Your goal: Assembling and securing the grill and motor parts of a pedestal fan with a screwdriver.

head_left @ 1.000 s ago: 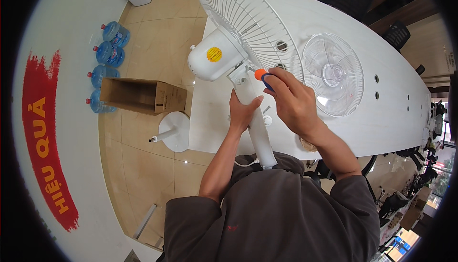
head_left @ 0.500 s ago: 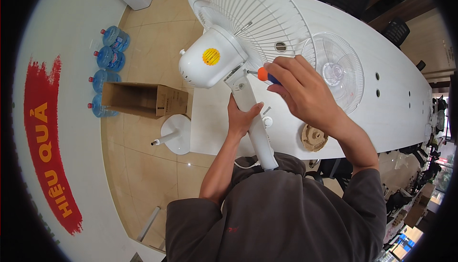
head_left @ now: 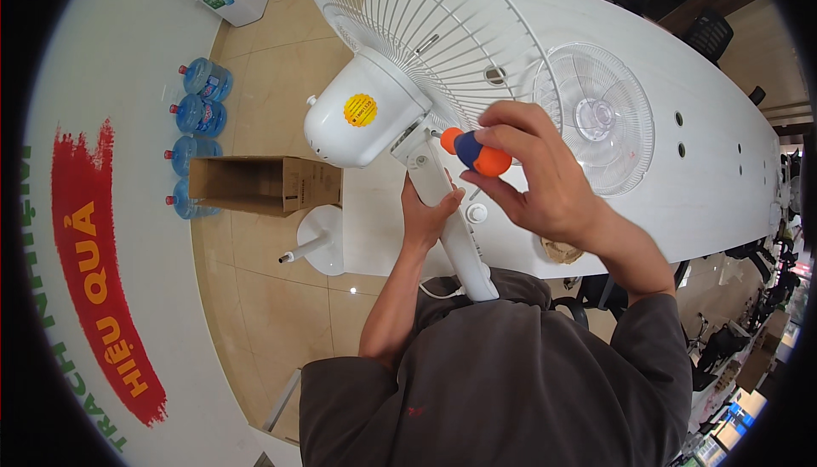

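Note:
A white electric fan lies tilted across me, its motor housing [head_left: 362, 105] marked with a yellow round sticker and its wire guard [head_left: 459, 29] pointing away. Below the housing runs the fan's white neck [head_left: 451, 229], and my left hand [head_left: 430, 212] is wrapped round it. In my right hand [head_left: 536, 169] is an orange and blue screwdriver [head_left: 468, 150], pinched by its handle between thumb and fingers. The screwdriver's tip meets the joint between neck and housing; the screw there is too small to make out. A small white knob [head_left: 477, 213] rests on the table beside the neck.
A second, clear-looking fan guard [head_left: 596, 114] lies on the white table [head_left: 706, 186]. Near the table's front edge is a brown moulded piece [head_left: 562, 250]. Left on the floor stand an open cardboard box [head_left: 247, 186], a round white base with pole [head_left: 323, 242] and several water bottles [head_left: 200, 114].
My right hand has shifted its grip back and turned, so more of the screwdriver handle shows. The view has moved slightly; my left hand keeps its hold on the neck.

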`<state>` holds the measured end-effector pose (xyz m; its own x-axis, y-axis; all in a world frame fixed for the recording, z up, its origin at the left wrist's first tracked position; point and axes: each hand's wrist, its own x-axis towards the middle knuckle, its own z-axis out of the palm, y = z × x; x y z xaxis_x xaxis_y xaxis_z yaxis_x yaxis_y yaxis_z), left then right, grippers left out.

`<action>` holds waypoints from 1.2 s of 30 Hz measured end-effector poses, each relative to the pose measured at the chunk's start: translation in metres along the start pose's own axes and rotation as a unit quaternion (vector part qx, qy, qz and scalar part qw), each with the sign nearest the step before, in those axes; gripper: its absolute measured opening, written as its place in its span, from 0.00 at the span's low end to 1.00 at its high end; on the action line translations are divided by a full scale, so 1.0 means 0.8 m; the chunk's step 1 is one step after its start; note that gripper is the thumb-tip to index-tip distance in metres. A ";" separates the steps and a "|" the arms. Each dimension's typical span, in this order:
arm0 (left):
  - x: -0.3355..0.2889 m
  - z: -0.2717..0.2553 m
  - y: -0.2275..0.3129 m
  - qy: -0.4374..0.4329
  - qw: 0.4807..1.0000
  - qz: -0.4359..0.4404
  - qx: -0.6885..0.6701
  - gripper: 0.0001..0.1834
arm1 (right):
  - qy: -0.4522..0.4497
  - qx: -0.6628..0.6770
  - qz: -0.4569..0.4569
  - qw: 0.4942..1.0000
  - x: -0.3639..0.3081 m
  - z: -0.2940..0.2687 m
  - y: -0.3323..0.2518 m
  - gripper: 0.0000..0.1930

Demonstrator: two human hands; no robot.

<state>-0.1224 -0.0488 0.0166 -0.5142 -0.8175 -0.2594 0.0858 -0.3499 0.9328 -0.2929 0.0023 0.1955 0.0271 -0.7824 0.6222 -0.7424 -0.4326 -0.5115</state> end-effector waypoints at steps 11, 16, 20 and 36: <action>0.000 0.012 0.011 -0.035 0.996 0.062 0.047 0.42 | 0.077 -0.021 0.090 0.993 -0.031 0.014 -0.035 0.33; -0.002 0.016 0.013 -0.028 0.995 0.070 0.060 0.42 | 0.093 -0.045 0.085 0.991 -0.025 0.007 -0.033 0.32; 0.000 0.016 0.010 -0.044 0.999 0.016 0.024 0.42 | 0.049 -0.086 0.117 0.988 -0.029 -0.004 -0.032 0.27; 0.016 0.020 -0.022 -0.028 0.999 -0.037 0.016 0.39 | 0.029 -0.092 0.177 0.979 -0.010 0.027 0.020 0.22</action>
<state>-0.1442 -0.0460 0.0011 -0.5658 -0.7621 -0.3149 0.0180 -0.3933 0.9193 -0.2904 -0.0079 0.1697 -0.2885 -0.8394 0.4607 -0.8064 -0.0465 -0.5896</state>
